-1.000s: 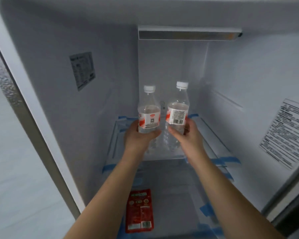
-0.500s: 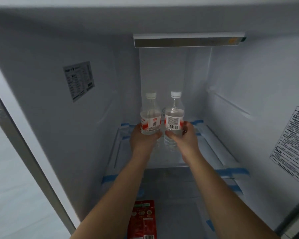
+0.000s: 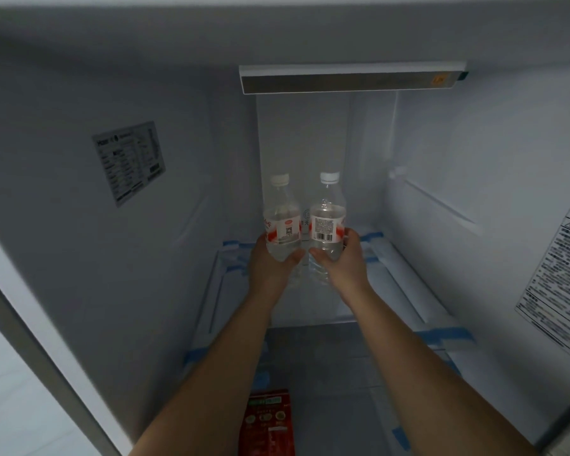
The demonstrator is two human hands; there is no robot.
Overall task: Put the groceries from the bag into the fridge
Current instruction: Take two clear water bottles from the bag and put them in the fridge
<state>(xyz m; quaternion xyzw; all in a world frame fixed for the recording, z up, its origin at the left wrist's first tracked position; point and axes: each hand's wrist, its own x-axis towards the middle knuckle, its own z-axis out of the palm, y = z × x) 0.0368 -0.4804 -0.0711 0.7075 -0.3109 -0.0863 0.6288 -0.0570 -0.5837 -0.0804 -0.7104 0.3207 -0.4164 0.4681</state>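
Matte white plastic is lining the fridge (image 3: 63, 225), and on its left wall a rectangular printed sticker (image 3: 129, 162) is showing rows of small text too fine to read. Moving right, the left hand (image 3: 270, 268) is wrapping closed around the lower body of the left bottle (image 3: 282, 222), a clear ribbed plastic cylinder with a white screw cap and a red-and-white label. Just beside it, nearly touching, the right bottle (image 3: 328, 218) is showing a barcode on its label, and the right hand (image 3: 343, 261) is gripping it closed the same way. Both bottles are standing upright over the back of the clear glass shelf (image 3: 313, 307), whose edges are carrying strips of blue tape; whether their bases are resting on the glass cannot be told. Above, a long metallic light bar (image 3: 349, 79) is spanning the rear. Below the shelf, a flat glossy red packet (image 3: 267, 419) is lying on the lower level. On the right wall a large white warning label (image 3: 556, 281) is sitting.

Compared with half a second ago, both bottles are sitting closer together and deeper toward the rear wall, and the arms are reaching further in.
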